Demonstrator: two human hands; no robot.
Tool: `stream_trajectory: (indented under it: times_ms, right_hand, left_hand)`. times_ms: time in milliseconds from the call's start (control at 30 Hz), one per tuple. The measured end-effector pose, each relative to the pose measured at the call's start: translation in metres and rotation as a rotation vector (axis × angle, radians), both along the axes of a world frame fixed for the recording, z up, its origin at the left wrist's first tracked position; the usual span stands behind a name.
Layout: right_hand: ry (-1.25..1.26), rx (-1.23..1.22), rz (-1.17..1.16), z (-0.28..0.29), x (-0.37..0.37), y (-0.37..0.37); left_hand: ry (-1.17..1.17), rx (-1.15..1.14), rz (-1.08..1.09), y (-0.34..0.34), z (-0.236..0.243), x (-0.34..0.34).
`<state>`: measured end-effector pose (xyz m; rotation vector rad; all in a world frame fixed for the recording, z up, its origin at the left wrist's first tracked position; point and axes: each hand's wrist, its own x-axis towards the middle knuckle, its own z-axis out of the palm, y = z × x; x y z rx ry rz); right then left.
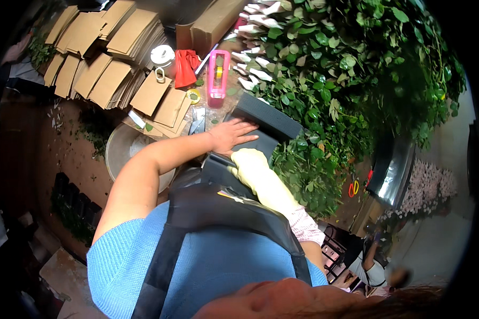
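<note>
Greenery pile [351, 90], far R | dk sheet [266, 140], mid, near L of greenery | our gloved R hand [253, 166] beside sheet, fingers curled, can't tell if grasping | our bare L hand [233, 134] flat on sheet, fingers straight, released

No text, label, number or sign can be read.

A dark grey ridged strip [266, 116] is seen slanted from far left to near right, set along the far side of a smooth black panel [267, 144], partly covered. A second smooth black panel [221, 168] is placed nearer and left; whether they are joined cannot be told.
</note>
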<state>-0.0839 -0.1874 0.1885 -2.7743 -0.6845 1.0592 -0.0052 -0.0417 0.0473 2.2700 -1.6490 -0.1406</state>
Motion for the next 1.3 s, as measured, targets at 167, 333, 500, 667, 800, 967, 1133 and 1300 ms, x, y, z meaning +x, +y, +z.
stream_trajectory:
  times_ms: [167,333,500,667,800,967,1133,1300]
  right_hand:
    - [-0.348,0.391,0.134,-0.014,0.015,0.006]
    - [-0.533,0.657,0.265,0.006,0.106,0.138]
    - [-1.007,0.552,0.519,-0.083,0.161,0.229]
    - [-0.698,0.543,0.385,-0.086,0.149,0.231]
    - [-0.888,0.685,0.532,-0.081,0.153,0.207]
    - [-0.712,0.709,0.327,-0.002,0.121,0.131]
    - [0.051,0.753,-0.752,0.002,0.037,-0.01]
    - [0.492,0.927,-1.136,-0.049,0.012,-0.063]
  left_hand:
    - [0.001,0.085,0.037,-0.001,-0.01,-0.002]
    - [0.1,-0.111,0.033,0.013,-0.004,-0.005]
    - [0.177,-0.107,0.011,-0.007,-0.014,0.0]
    - [0.144,-0.233,0.078,-0.006,-0.021,-0.005]
    - [0.197,-0.113,0.142,-0.007,-0.004,-0.005]
    - [-0.041,-0.167,0.15,-0.01,-0.038,-0.005]
    - [0.614,-0.195,-0.012,-0.005,-0.021,0.001]
    - [-0.014,-0.093,0.006,-0.005,-0.015,0.004]
